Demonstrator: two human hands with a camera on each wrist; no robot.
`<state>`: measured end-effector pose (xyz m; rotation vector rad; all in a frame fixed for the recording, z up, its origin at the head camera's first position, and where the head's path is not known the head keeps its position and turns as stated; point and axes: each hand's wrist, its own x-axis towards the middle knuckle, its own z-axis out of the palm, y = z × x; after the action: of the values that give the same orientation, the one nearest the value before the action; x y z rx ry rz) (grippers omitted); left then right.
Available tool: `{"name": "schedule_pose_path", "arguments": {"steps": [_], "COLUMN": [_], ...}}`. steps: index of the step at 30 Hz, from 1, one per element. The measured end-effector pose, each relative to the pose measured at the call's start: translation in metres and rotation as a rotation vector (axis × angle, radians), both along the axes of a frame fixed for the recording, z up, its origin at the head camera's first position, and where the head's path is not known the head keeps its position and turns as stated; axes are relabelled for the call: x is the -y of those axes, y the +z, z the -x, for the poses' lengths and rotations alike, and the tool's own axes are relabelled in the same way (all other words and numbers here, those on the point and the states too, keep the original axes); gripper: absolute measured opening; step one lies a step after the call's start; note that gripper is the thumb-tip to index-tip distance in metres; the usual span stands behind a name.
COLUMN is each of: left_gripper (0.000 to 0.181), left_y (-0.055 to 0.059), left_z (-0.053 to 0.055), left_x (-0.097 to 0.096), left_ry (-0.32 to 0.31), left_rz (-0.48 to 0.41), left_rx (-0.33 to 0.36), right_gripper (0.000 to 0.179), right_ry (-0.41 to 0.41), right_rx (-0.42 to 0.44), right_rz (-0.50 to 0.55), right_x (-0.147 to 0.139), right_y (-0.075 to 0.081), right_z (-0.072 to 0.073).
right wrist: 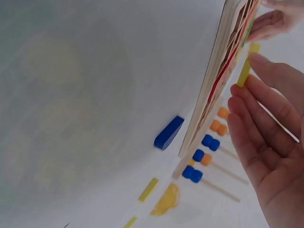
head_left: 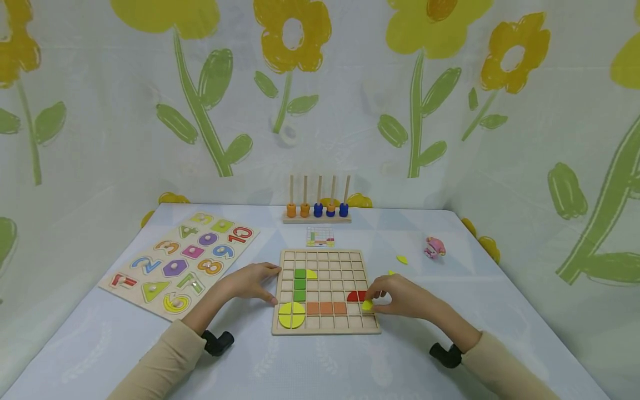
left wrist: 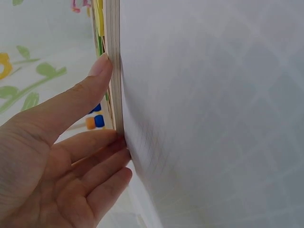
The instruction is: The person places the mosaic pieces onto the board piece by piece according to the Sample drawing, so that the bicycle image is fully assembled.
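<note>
A wooden grid board [head_left: 326,332] lies on the table between both hands. The left hand [head_left: 250,282] touches its left edge with thumb and fingertips, fingers loosely extended. Between thumb and fingers, the right hand [head_left: 405,297] pinches a yellow quarter-circle piece [head_left: 367,305] over the board's right side, below red pieces [head_left: 356,296]. A column of green squares [head_left: 300,284] stands in the grid beside one yellow quarter piece [head_left: 311,274]. Orange squares [head_left: 326,308] form a row to the right of a yellow circle [head_left: 285,320] made of quarter pieces.
Behind the board lie a small pattern card [head_left: 320,236] and a bead peg stand [head_left: 318,219]. A number puzzle [head_left: 135,294] is at left. To the right are a yellow piece [head_left: 402,259] and a pink toy [head_left: 435,248]. The right wrist view shows a blue piece [right wrist: 168,133] beside the board.
</note>
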<state>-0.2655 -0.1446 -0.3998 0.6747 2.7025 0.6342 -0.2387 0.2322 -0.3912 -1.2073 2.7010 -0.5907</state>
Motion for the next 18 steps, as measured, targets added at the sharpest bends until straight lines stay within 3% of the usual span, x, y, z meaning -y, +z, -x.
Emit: {"name": "schedule_pose_path", "arguments": {"steps": [5,18], "left_gripper": [0.081,0.083], "left_y": [0.000,-0.002], "left_z": [0.000,0.001], "left_x": [0.000,0.000], "left_ry": [0.002,0.009], "left_rz": [0.003,-0.003], "left_rx": [0.001,0.001], "right_gripper": [0.015,0.014], "right_ry": [0.013,-0.003], "right_rx": [-0.027,0.003], "right_rz": [-0.002,-0.046], "right_x": [0.014,0.032], "right_y": [-0.001,-0.005], "right_z": [0.002,0.002]}}
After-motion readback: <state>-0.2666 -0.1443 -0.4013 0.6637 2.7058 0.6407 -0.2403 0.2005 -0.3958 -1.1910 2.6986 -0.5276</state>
